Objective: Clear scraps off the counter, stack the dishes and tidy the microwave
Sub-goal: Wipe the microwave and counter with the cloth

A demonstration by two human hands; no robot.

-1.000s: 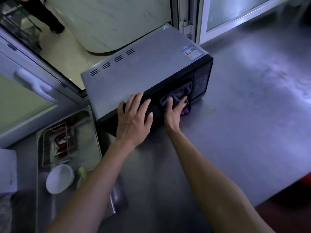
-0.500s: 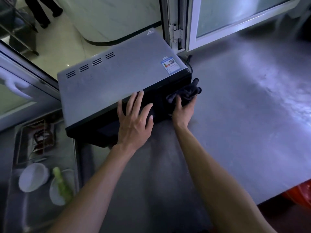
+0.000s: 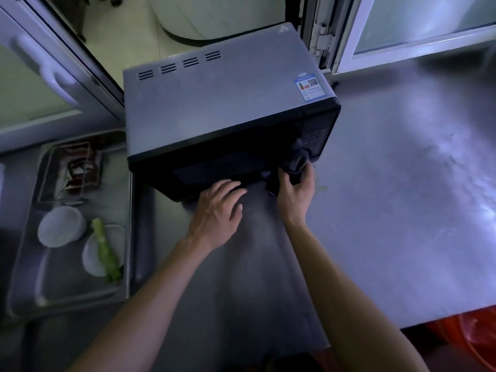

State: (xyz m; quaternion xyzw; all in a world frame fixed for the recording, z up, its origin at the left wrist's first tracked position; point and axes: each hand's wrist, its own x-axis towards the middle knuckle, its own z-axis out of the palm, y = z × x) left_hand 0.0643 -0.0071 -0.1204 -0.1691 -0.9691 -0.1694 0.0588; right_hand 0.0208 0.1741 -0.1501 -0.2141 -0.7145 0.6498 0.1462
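Microwave (image 3: 228, 103) first: it sits on the tabletop (image 3: 402, 210), its long axis running left to right across your view, its dark door facing you. Your right hand (image 3: 296, 191) is curled around a dark cloth (image 3: 296, 161) and holds it against the microwave's front at the right end, just below the control panel (image 3: 318, 135). Your left hand (image 3: 217, 208) lies with fingers spread and relaxed against the lower edge of the door, nearer the middle. The unwiped door glass stretches leftward from the cloth, so the next sweep, as I judge it, runs that way, along the long axis. Left of the microwave, a tray (image 3: 29, 277) holds the white dishes (image 3: 61, 225) and a green scrap (image 3: 106, 249).
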